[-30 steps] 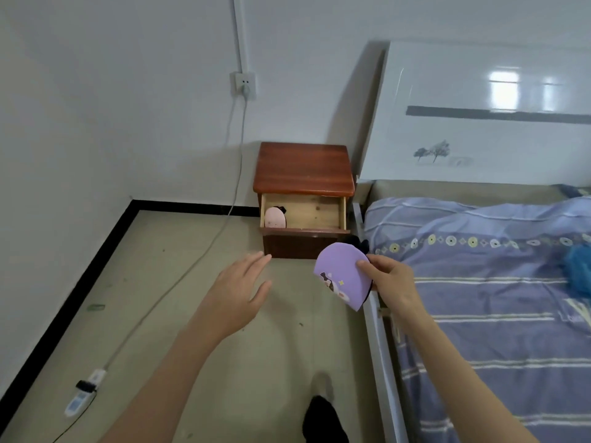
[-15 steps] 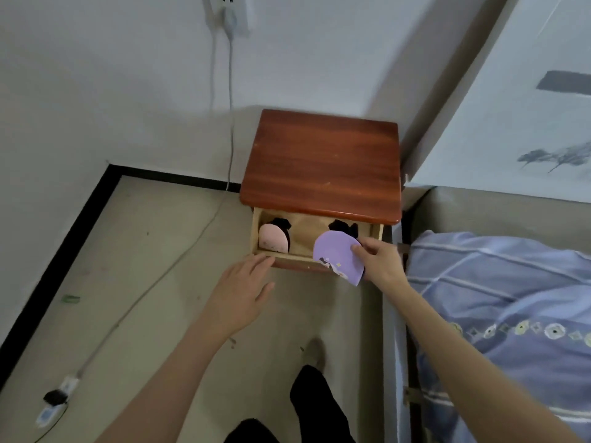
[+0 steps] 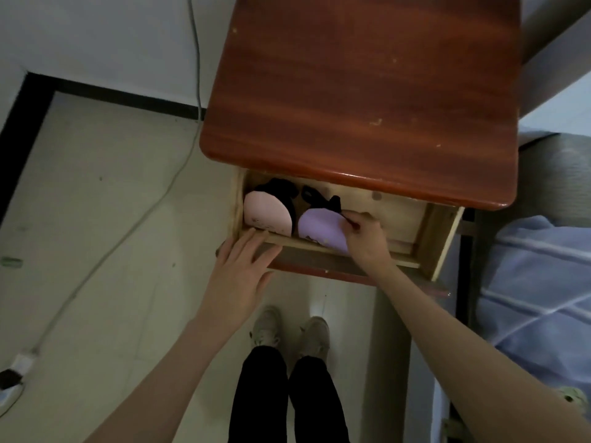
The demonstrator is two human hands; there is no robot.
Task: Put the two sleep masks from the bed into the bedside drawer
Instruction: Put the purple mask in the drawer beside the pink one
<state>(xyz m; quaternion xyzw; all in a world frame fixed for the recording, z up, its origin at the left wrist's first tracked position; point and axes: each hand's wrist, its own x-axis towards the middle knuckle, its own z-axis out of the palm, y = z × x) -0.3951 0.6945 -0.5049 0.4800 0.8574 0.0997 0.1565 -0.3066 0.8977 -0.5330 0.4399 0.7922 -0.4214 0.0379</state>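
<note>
The wooden bedside drawer (image 3: 438, 238) stands pulled out under the red-brown nightstand top (image 3: 367, 91). A pink sleep mask (image 3: 267, 212) with a black strap lies at the drawer's left end. Beside it on the right sits the purple sleep mask (image 3: 321, 227), its black strap trailing toward the back. My right hand (image 3: 364, 238) reaches into the drawer and pinches the purple mask's right edge. My left hand (image 3: 241, 273) rests flat with spread fingers on the drawer's front edge at its left corner.
The bed with a blue striped cover (image 3: 537, 292) runs along the right, its frame close to the drawer. A white cable (image 3: 153, 215) hangs down the wall and crosses the floor to a plug (image 3: 16, 369) at the lower left. My shoes (image 3: 291, 330) stand just before the nightstand.
I have stepped right up to the nightstand and look straight down. My right hand carried the purple mask from the drawer's front edge down into it. My left hand moved onto the drawer front.
</note>
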